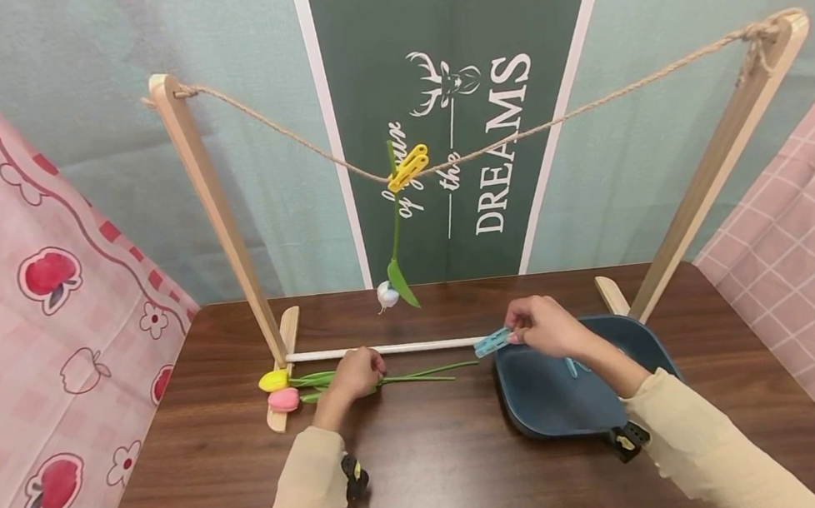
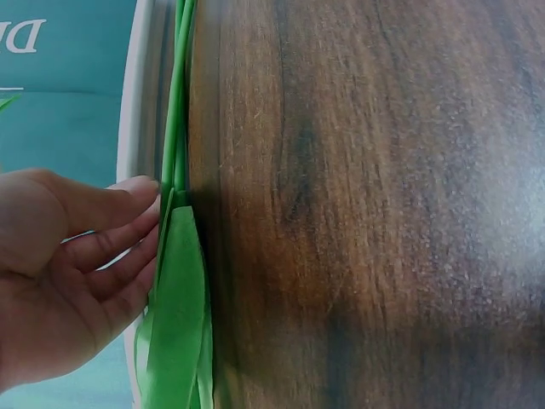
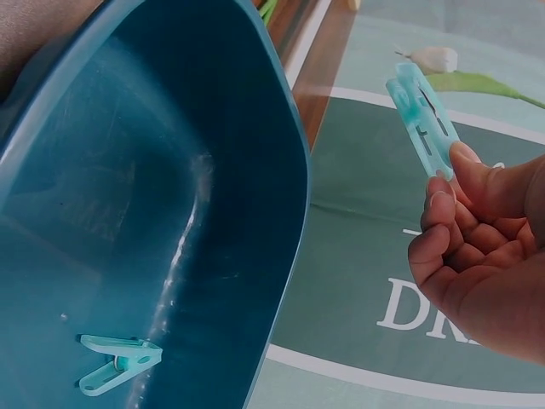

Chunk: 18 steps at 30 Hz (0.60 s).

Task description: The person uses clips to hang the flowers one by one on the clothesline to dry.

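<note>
My pale sleeves [image 1: 709, 446] are at seven and four o'clock. My right hand [image 1: 546, 327] pinches a blue clip [image 1: 491, 343] at five, near the blue tub [image 1: 545, 398]. At seven, my left hand [image 1: 353, 376] touches stems [image 2: 174, 119] of two flowers [image 1: 284, 400]; I can't tell if it grips. At twelve, a yellow clip [image 1: 408, 169] on the string [image 1: 348, 164] holds a white flower [image 1: 386, 294].

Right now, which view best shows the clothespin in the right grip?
Right wrist: the clothespin is close up, its slots readable, with one end pinched by the right grip. Head: it shows too, but much smaller, near the rim of the basin in the image. Left wrist: it doesn't appear.
</note>
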Available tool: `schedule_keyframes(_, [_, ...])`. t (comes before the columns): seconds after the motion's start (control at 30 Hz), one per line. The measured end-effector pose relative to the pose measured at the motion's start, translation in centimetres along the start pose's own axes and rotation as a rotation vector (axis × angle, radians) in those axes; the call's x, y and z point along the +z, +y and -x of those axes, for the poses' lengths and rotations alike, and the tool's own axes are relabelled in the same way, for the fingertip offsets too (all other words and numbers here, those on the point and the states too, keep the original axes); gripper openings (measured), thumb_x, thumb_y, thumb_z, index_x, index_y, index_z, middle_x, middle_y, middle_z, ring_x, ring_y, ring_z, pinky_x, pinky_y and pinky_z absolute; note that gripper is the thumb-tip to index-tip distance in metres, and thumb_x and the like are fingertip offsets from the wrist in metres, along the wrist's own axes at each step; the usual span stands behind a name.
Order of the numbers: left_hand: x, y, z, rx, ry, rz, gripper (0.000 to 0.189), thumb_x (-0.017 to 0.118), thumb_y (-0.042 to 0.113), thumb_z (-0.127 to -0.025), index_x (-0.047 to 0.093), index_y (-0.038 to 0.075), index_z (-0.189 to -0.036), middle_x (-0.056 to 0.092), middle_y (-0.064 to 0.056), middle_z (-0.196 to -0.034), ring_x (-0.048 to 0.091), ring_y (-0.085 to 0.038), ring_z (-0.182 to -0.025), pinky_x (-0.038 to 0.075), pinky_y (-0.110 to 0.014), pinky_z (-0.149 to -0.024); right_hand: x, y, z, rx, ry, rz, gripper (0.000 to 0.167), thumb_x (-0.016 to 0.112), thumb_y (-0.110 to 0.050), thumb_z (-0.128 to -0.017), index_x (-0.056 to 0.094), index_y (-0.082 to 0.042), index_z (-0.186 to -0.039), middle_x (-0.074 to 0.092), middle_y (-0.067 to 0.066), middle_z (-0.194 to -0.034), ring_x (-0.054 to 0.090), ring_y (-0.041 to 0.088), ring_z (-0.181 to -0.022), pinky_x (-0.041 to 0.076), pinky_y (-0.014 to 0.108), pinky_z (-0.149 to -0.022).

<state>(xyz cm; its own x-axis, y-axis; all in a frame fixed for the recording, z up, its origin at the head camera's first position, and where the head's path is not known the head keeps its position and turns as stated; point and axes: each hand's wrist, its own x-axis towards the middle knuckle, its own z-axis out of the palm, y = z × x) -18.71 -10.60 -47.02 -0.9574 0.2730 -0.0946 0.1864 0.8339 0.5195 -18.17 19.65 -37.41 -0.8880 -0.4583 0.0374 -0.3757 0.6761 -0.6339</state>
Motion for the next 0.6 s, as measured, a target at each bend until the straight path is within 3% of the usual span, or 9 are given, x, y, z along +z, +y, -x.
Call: schedule_keyframes(0.6, [-0.01,0.28,0.21,-0.018,-0.024,0.003,0.019,0.054,-0.009,-0.070,0.064,0.007,-0.071,0.058,0.003,-0.065,0.053,-0.016,-0.065,0.044,-0.030,-0.063,-0.01,0.25,0.05,0.002,-0.012,0.008,0.011,0.066,0.005,-0.076,0.060,-0.003,-0.072,0.054,0.000,-0.063,0.047,0.013,-0.058,0.040,0.028,-0.054])
